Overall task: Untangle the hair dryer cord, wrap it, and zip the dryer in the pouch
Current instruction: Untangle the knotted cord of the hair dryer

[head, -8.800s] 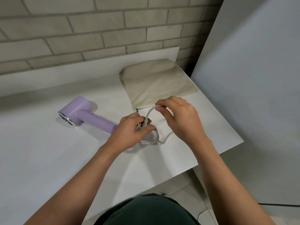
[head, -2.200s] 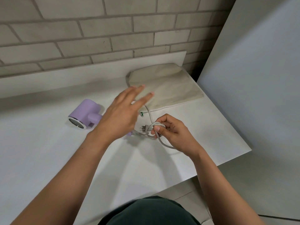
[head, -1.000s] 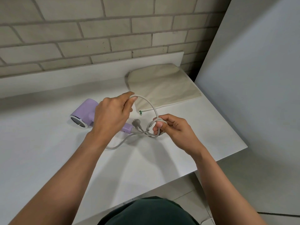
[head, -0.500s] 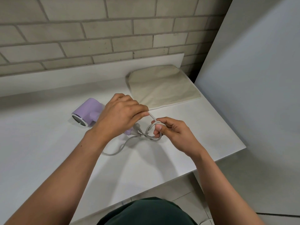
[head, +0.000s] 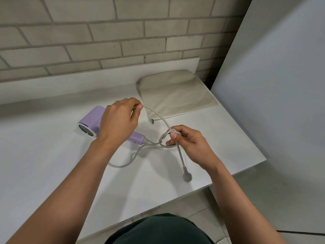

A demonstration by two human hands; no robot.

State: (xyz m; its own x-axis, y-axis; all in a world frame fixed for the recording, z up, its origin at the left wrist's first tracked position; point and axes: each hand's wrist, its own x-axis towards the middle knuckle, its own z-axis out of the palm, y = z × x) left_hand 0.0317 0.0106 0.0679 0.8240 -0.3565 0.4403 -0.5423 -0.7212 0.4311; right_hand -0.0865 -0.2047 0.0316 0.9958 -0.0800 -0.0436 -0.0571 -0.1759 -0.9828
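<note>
Light soft, fairly bright, even across the white table (head: 52, 173). Faint shadows under the cord (head: 181, 158) fall toward the table's near edge. Brick wall (head: 105, 32) behind the table bows at frame edges; focus sharp

This looks like a domestic room, likely a bathroom or dressing corner, though the exact room cannot be told. A plain white counter (head: 44, 173) with a low white upstand (head: 88, 80) along its far edge runs against a pale painted brick wall (head: 105, 41). Light floor tiles (head: 198, 208) show below its near edge, and a smooth grey panel (head: 281, 103) closes its right side. A lilac hair dryer (head: 91, 120) lies mid-counter, and a cream zip pouch (head: 175, 95) lies in the far right corner.
</note>
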